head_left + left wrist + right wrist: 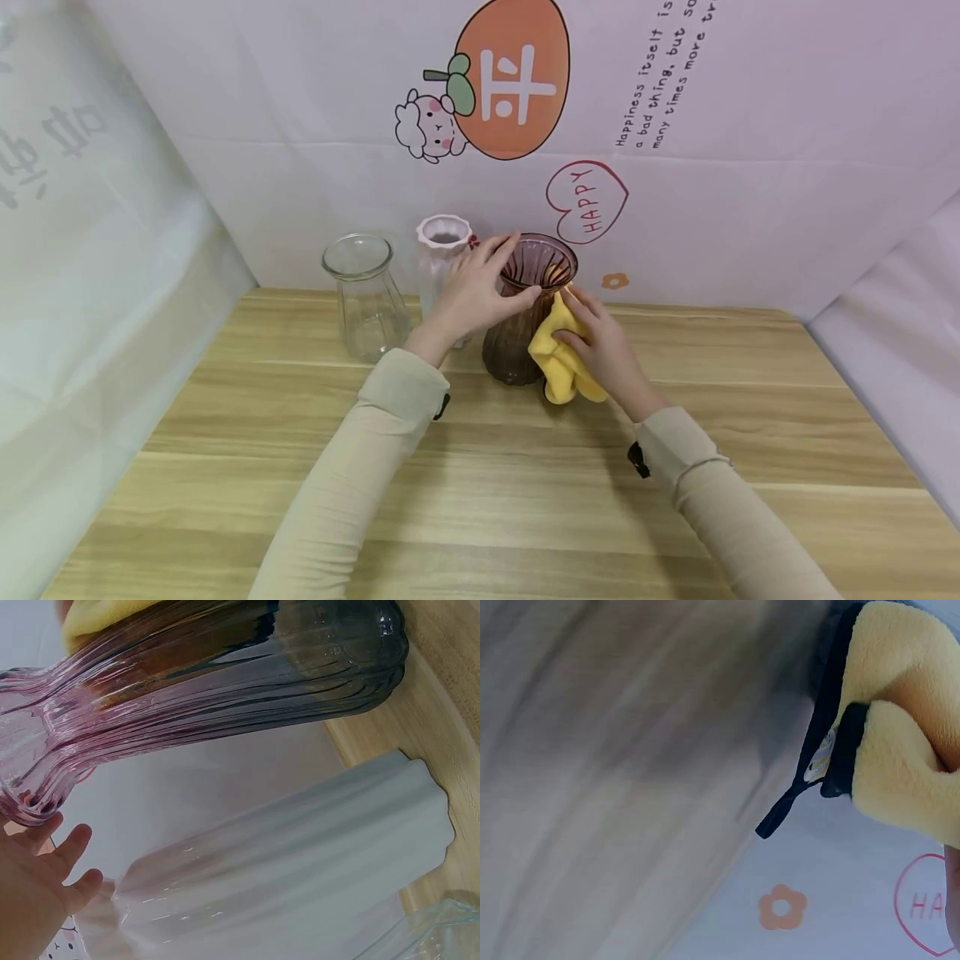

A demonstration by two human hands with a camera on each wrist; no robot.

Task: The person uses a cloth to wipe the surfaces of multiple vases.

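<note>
A purple-tinted ribbed glass vase (513,346) stands upright on the table near the back wall. My left hand (480,287) holds it at the flared rim, thumb on the near side and fingers on the far side. In the left wrist view, some fingertips (75,840) are spread beside that rim. My right hand (603,350) grips a yellow cloth (558,354) against the vase's right side. A dark edging and a small loop show on the cloth (900,742) in the right wrist view. Part of the vase is hidden behind the cloth and hands.
Left of the purple vase stands a white ribbed vase (433,275), partly behind my left hand. Farther left is a clear glass vase (367,308). A printed white backdrop (315,167) rises behind the wooden table (487,500).
</note>
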